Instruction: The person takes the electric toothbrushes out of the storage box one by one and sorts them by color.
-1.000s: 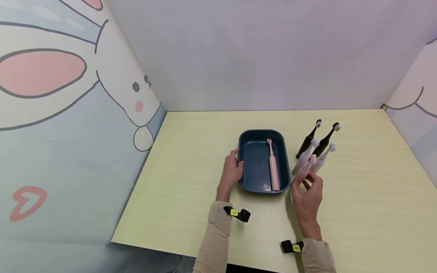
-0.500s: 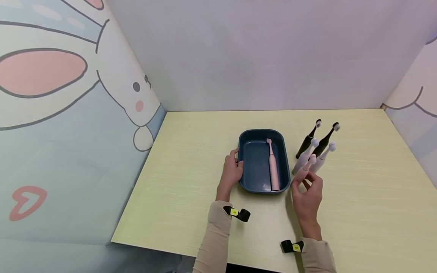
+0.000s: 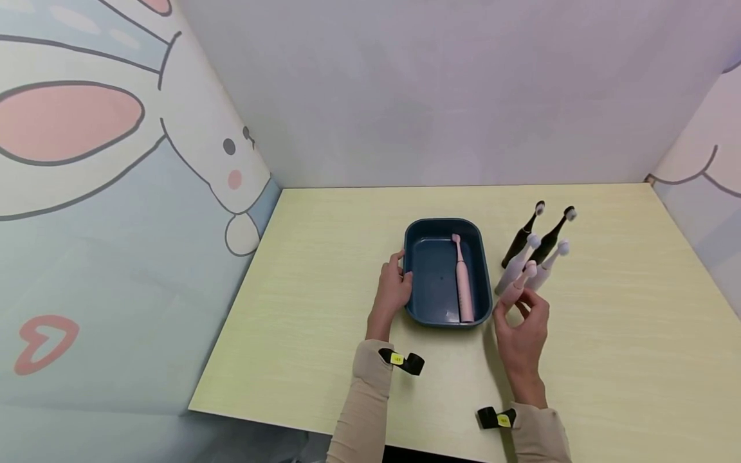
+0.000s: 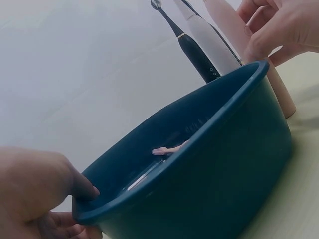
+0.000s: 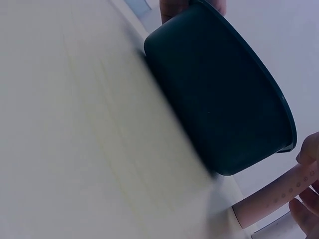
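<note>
My left hand grips the left rim of a dark blue plastic basin, with the thumb inside the wall and the fingers outside, as the left wrist view shows. Inside the basin lies a pink electric toothbrush, its head pointing to the far side. To the right of the basin, my right hand pinches the handle of a second pink electric toothbrush between thumb and fingers. This one is upright, and its base meets the table in the right wrist view.
Two pale electric toothbrushes stand upright just behind the held one. Farther back stand two black electric toothbrushes. The light wooden table ends at a plain back wall and a cartoon-patterned side wall.
</note>
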A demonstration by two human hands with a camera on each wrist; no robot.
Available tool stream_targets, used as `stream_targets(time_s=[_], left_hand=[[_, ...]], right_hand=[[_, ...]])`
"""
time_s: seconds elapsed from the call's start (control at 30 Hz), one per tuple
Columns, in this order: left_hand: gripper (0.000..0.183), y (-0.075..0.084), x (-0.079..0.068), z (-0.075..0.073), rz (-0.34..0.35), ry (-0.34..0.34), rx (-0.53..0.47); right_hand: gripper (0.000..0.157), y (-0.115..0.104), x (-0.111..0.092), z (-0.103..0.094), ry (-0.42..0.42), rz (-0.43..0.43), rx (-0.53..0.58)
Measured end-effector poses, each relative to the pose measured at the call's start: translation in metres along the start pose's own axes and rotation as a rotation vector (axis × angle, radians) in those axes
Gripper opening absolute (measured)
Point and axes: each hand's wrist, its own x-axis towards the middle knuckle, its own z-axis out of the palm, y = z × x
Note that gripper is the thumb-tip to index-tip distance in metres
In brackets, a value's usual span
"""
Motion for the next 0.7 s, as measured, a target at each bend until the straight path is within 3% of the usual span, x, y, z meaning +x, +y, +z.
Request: stream_targets(time_s=[0.33,0.57,0.7], left_hand=[[0.050,0.000,0.002,0.000,-0.003,0.003,0.016],[0.050,0.000,0.004,0.001,-0.007,-0.002,0.016],[0.050,0.001,0.004,0.001,-0.007,-0.002,0.012]], right_hand=[[0.045,-0.005,0.003,-0.002,0.074,-0.007,0.058],[0.041,-0.038,0.004,-0.007,0.139,-0.002,0.105],[0.042,-0.042,0.003,-0.010,0.162,-0.005,0.121]])
